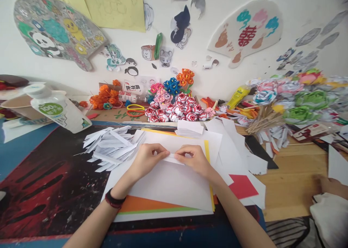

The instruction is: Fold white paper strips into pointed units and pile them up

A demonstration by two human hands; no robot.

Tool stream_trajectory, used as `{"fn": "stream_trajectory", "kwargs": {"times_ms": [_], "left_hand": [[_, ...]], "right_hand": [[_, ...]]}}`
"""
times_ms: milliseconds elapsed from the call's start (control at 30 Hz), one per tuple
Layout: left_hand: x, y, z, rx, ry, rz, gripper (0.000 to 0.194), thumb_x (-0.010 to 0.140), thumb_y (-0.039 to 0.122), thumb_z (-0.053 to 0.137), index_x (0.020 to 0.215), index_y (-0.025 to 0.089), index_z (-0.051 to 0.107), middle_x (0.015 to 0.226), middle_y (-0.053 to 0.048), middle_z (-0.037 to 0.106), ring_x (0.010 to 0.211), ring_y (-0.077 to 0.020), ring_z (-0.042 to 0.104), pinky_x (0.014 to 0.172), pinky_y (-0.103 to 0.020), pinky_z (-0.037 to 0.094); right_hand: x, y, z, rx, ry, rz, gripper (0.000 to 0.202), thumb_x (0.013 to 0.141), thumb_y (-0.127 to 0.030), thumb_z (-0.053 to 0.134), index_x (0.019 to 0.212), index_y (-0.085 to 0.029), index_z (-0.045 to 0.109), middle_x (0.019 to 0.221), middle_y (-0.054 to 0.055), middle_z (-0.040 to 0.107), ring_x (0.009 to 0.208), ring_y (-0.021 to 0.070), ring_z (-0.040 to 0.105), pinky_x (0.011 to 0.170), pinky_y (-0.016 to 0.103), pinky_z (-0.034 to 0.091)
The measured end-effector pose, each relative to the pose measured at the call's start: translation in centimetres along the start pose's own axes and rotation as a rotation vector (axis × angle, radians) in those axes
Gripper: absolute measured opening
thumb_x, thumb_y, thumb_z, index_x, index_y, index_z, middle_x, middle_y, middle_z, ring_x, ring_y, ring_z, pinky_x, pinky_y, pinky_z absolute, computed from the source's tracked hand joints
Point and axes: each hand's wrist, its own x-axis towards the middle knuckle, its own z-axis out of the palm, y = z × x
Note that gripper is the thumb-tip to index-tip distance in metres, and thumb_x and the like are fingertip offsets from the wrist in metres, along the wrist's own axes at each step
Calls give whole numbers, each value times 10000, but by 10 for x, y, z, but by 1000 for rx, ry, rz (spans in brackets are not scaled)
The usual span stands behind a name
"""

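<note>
A narrow folded strip of white paper (174, 159) is pinched between both hands, above a stack of white sheets (174, 188). My left hand (148, 159) closes thumb and fingers on its left end. On its right end, my right hand (193, 159) pinches in the same way. Left of the hands lies a loose heap of folded white strips (114, 146). A small pile of white paper pieces (189, 127) sits just beyond the hands. Orange, green and yellow sheet edges show under the white stack.
Red-and-white paper flowers (179, 110) line the back, with a tilted white bottle (61, 108) at left. Wooden sticks (262, 119) and more flowers stand at right. A red paper piece (243, 186) lies near my right forearm. Another person's hand (333, 186) is at the right edge.
</note>
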Motion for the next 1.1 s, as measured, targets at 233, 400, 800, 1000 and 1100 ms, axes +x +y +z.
{"fn": "stream_trajectory", "kwargs": {"times_ms": [233, 400, 800, 1000, 1100], "left_hand": [[-1, 2, 0, -45, -8, -25, 241, 845, 362, 603, 789, 171, 739, 788, -19, 744, 704, -156, 595, 632, -249, 395], [-2, 3, -8, -16, 8, -6, 279, 880, 390, 549, 859, 178, 730, 841, -28, 743, 726, -161, 602, 624, -247, 392], [-8, 6, -9, 41, 6, 16, 191, 855, 332, 589, 802, 186, 700, 803, -1, 715, 757, -150, 612, 678, -246, 403], [-9, 9, -11, 22, -27, 24, 228, 880, 341, 552, 794, 175, 682, 812, -4, 707, 764, -148, 602, 699, -244, 410], [-9, 10, -10, 4, -20, 21, 255, 893, 356, 532, 790, 167, 669, 793, -3, 690, 745, -143, 581, 693, -241, 404]], "right_hand": [[0, 0, -1, 29, -8, 36, 159, 817, -299, 661, 762, -168, 732, 719, 29, 665, 682, 160, 574, 647, 283, 430], [-2, 1, -5, 59, 7, 66, 150, 809, -288, 663, 760, -165, 733, 733, 37, 670, 697, 167, 581, 641, 283, 431], [-3, 0, -8, 68, -9, 36, 121, 794, -262, 684, 749, -160, 730, 701, 26, 642, 663, 150, 538, 645, 286, 407], [-3, 1, -9, 89, -27, 14, 107, 790, -250, 693, 745, -159, 727, 676, 16, 617, 640, 143, 522, 629, 283, 399], [-3, -1, -10, 101, -30, -1, 132, 794, -268, 695, 737, -152, 724, 662, 16, 604, 630, 141, 521, 625, 284, 397]]}}
